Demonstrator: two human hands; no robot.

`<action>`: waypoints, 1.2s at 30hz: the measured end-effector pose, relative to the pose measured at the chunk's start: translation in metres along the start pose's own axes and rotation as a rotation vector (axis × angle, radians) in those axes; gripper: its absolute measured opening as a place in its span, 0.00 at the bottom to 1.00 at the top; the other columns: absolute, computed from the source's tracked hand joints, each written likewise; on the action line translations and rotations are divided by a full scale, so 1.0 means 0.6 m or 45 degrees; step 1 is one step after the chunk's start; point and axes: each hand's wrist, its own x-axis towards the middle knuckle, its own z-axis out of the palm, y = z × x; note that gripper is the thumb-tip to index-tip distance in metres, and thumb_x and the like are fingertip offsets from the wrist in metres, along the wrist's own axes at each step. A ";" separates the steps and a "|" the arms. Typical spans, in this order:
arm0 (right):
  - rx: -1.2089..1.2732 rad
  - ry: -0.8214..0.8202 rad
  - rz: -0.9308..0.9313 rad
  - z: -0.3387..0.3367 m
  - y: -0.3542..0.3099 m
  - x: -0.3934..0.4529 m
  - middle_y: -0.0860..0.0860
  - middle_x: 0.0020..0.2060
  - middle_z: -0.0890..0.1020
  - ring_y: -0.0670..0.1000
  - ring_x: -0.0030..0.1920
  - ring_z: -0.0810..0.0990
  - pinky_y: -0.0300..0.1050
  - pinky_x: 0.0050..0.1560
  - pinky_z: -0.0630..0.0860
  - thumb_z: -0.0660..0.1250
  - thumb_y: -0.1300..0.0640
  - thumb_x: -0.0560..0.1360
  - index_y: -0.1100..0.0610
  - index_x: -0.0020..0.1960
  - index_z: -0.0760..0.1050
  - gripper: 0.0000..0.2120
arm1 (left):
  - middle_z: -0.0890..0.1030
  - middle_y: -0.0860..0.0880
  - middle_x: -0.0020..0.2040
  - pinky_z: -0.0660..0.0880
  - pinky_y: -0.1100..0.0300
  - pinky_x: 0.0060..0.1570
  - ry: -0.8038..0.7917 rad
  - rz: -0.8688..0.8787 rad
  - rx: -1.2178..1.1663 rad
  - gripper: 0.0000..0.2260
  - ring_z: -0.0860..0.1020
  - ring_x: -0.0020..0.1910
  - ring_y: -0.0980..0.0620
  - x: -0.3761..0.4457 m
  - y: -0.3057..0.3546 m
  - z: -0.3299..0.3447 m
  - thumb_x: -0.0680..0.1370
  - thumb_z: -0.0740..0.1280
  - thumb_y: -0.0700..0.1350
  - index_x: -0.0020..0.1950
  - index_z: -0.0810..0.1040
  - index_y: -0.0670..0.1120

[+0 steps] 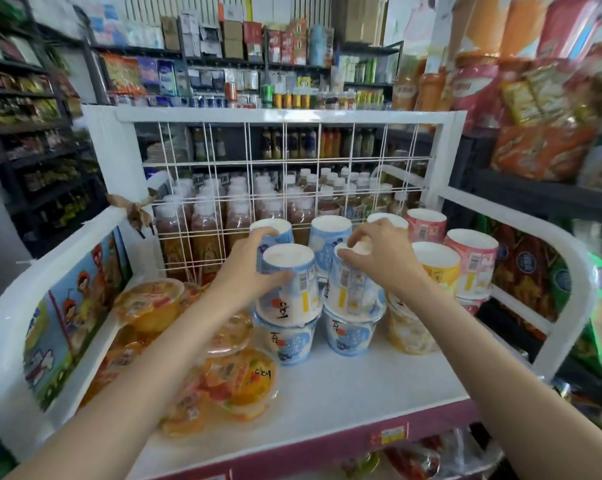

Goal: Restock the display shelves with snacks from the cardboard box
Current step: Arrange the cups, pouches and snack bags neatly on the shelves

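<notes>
Both forearms reach forward over the white display shelf [344, 386]. The left hand [247, 268] grips an upturned blue snack cup [289, 282] stacked on another. Just beside, the right hand [379, 254] pinches a second upturned blue cup [353, 289], likewise stacked.

Small shop interior, brightly lit. Rear: pale wall [85, 15] behind black metal shelving [223, 64] packed with boxed goods and small bottles. Left: dark shelving rack [33, 133], blurred. Right: dark shelf [534, 195] holding orange and red packets. Centre: white wire grid panel [285, 161] fronting bottled drinks [237, 209].
</notes>
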 end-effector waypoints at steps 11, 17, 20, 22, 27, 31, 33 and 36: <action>-0.149 -0.518 -0.246 0.008 0.008 0.198 0.52 0.65 0.74 0.53 0.64 0.72 0.43 0.58 0.68 0.73 0.52 0.70 0.57 0.60 0.77 0.20 | 0.61 0.47 0.74 0.64 0.58 0.59 -0.008 -0.361 0.063 0.28 0.63 0.70 0.46 0.151 0.023 -0.016 0.75 0.69 0.47 0.72 0.61 0.53; -0.155 -0.586 -0.268 0.010 0.017 0.207 0.52 0.64 0.74 0.53 0.63 0.72 0.42 0.52 0.68 0.72 0.48 0.70 0.58 0.58 0.78 0.20 | 0.67 0.50 0.70 0.64 0.60 0.53 -0.053 -0.336 0.242 0.24 0.67 0.67 0.48 0.179 -0.003 0.006 0.75 0.69 0.47 0.69 0.67 0.51; -0.128 -0.557 -0.267 0.010 0.018 0.204 0.52 0.61 0.77 0.53 0.60 0.74 0.44 0.52 0.72 0.73 0.47 0.69 0.58 0.55 0.80 0.19 | 0.70 0.48 0.68 0.67 0.55 0.55 0.015 -0.316 0.371 0.21 0.69 0.65 0.46 0.181 -0.012 0.016 0.76 0.67 0.48 0.68 0.67 0.51; -0.122 -0.545 -0.249 0.015 0.017 0.203 0.53 0.60 0.78 0.53 0.58 0.76 0.46 0.52 0.73 0.73 0.46 0.69 0.58 0.53 0.80 0.20 | 0.70 0.47 0.68 0.68 0.53 0.58 0.032 -0.294 0.416 0.21 0.69 0.65 0.45 0.183 -0.014 0.018 0.76 0.66 0.48 0.68 0.67 0.51; -0.161 -0.523 -0.210 0.024 0.009 0.204 0.56 0.60 0.78 0.55 0.59 0.76 0.51 0.55 0.76 0.73 0.44 0.68 0.62 0.55 0.80 0.25 | 0.69 0.45 0.68 0.67 0.54 0.56 0.011 -0.298 0.427 0.23 0.69 0.65 0.45 0.183 -0.026 0.012 0.75 0.67 0.52 0.68 0.67 0.50; -0.157 -0.496 -0.159 0.035 0.008 0.203 0.56 0.63 0.74 0.56 0.62 0.73 0.51 0.54 0.75 0.72 0.42 0.68 0.59 0.53 0.78 0.23 | 0.69 0.43 0.68 0.66 0.46 0.63 0.047 -0.316 0.439 0.24 0.66 0.66 0.42 0.176 -0.040 0.013 0.73 0.67 0.57 0.66 0.69 0.53; -0.154 -0.487 -0.155 0.037 0.012 0.202 0.57 0.63 0.74 0.57 0.62 0.72 0.51 0.54 0.74 0.72 0.43 0.69 0.60 0.53 0.78 0.22 | 0.68 0.43 0.68 0.63 0.46 0.65 0.028 -0.330 0.478 0.22 0.62 0.68 0.42 0.173 -0.039 0.014 0.73 0.66 0.58 0.65 0.70 0.53; -0.144 -0.463 -0.143 0.040 0.013 0.198 0.56 0.63 0.74 0.56 0.62 0.72 0.51 0.55 0.73 0.72 0.44 0.69 0.59 0.52 0.78 0.21 | 0.65 0.43 0.70 0.62 0.46 0.66 0.008 -0.337 0.472 0.19 0.60 0.70 0.42 0.171 -0.039 0.014 0.72 0.66 0.60 0.60 0.72 0.56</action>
